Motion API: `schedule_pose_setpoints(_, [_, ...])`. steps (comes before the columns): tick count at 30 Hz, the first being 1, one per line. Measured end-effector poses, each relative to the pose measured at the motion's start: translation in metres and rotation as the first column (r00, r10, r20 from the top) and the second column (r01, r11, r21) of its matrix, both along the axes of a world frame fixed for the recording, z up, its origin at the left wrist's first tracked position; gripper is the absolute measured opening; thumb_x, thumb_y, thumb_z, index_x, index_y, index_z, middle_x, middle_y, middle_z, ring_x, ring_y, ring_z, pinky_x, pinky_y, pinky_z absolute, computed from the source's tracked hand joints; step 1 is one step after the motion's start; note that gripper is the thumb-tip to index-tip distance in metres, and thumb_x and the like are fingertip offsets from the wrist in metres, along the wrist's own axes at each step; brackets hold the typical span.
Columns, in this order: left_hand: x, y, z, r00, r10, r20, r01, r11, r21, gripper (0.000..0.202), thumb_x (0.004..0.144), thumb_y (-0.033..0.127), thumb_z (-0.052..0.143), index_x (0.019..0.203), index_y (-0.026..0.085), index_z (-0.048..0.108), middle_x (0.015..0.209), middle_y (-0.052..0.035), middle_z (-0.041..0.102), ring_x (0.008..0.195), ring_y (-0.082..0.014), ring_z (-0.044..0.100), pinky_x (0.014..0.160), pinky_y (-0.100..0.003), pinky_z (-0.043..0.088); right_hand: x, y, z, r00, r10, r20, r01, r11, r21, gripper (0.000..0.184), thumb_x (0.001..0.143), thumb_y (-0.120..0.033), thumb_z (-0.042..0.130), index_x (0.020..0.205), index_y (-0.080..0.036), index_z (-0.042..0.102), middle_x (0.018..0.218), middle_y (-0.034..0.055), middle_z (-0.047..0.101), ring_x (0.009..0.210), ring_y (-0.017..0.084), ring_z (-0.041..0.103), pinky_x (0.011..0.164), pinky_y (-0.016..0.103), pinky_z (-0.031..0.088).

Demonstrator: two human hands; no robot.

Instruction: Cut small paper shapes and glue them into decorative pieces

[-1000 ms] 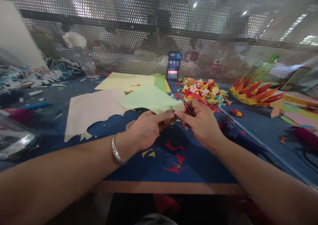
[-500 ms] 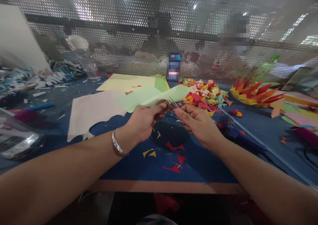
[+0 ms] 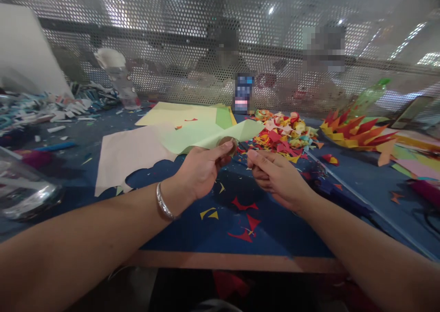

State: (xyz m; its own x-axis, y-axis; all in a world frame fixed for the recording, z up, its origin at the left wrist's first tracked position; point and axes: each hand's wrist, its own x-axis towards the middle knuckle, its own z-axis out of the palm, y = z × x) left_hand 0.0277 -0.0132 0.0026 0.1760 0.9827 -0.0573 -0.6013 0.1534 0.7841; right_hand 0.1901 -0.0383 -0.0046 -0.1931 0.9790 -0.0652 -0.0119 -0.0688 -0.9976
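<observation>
Pinched between the thumb and fingers of my left hand [image 3: 202, 172] are a sheet of light green paper [image 3: 209, 135] and a small brown round piece [image 3: 231, 145] lying against its near edge. My right hand [image 3: 277, 179] is closed around small scissors [image 3: 243, 147]. Its fingers hide the handles, and the dark, thin blades point toward the paper's edge, hard to make out. Beneath the green paper lies a pale pinkish sheet [image 3: 127, 151] with scalloped cut-outs along its near side.
Colourful paper scraps [image 3: 282, 133] are heaped beyond my right hand. Red offcuts [image 3: 244, 204] lie near the table edge [image 3: 233, 260]. At right are a spiky orange paper piece [image 3: 357, 130] and a dark blue tool [image 3: 337, 195]. A clear bottle [image 3: 123, 87] stands back left; a phone [image 3: 243, 94] leans behind.
My right hand has drawn slightly right, away from my left, and the scissor blades show less clearly. The left hand keeps its pinch. The whole view has shifted a little.
</observation>
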Motion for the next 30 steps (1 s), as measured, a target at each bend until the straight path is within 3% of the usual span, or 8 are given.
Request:
schedule_pose_setpoints(11, [0.0040,-0.0042,-0.0054,0.995,-0.096,0.028,0.096,0.995,0.004,0.004,0.076,0.007,0.072,0.074,0.010,0.074,0.080,-0.0028,0.071,0.077,-0.0101,0.063,0.077,-0.023,0.048,-0.0005,-0.0024,0.0010,0.999,0.023,-0.038,-0.024,1.000,-0.014,0.041,0.087,-0.052,0.061,0.068,-0.019,0.046,0.050,-0.0102,0.024,0.040,0.004,0.015,0.035,0.016,0.010])
schedule_pose_setpoints(18, [0.0013,-0.0049,-0.0044,0.992,-0.113,-0.053,0.113,0.994,0.004,0.002,0.077,0.012,0.073,0.076,0.011,0.074,0.080,-0.0018,0.070,0.077,-0.0112,0.063,0.070,-0.022,0.047,0.0006,-0.0023,0.0023,0.998,0.043,-0.036,-0.043,0.999,-0.005,0.041,0.089,-0.050,0.059,0.068,-0.019,0.044,0.051,-0.0103,0.020,0.041,0.004,0.013,0.035,0.016,0.009])
schedule_pose_setpoints(30, [-0.0008,-0.0035,-0.0069,0.983,-0.183,-0.026,0.185,0.981,0.051,0.005,0.078,0.014,0.072,0.076,0.010,0.073,0.081,-0.0022,0.070,0.082,-0.0134,0.066,0.078,-0.025,0.049,0.0017,-0.0020,0.0038,0.998,0.035,-0.044,-0.036,0.999,-0.022,0.039,0.088,-0.051,0.060,0.070,-0.019,0.048,0.052,-0.0101,0.023,0.041,0.004,0.014,0.035,0.016,0.010])
